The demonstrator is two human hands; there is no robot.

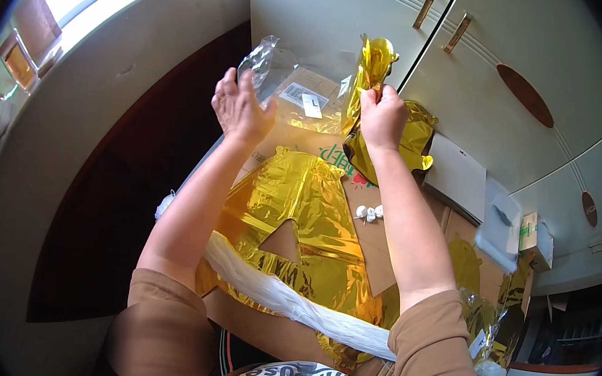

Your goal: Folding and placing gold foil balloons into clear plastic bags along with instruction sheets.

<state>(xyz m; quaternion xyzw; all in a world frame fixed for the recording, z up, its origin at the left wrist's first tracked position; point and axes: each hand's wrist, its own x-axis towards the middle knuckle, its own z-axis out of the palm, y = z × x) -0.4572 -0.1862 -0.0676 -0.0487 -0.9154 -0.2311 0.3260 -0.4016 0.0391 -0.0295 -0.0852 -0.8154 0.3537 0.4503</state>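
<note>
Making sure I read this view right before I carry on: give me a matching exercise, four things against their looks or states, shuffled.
1. Left hand
2. Right hand
3. Flat foil
4. String bundle

A. White, running crosswise
B. Open, fingers up, near clear plastic
C. Gold, with a triangular gap
D. Gripping bunched foil

Pairs: 1-B, 2-D, 3-C, 4-A

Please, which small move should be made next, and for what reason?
Perhaps bring the left hand to the folded gold foil piece to help spread it: the right hand pinches it alone, while the left hand is raised with its fingers apart.
</note>
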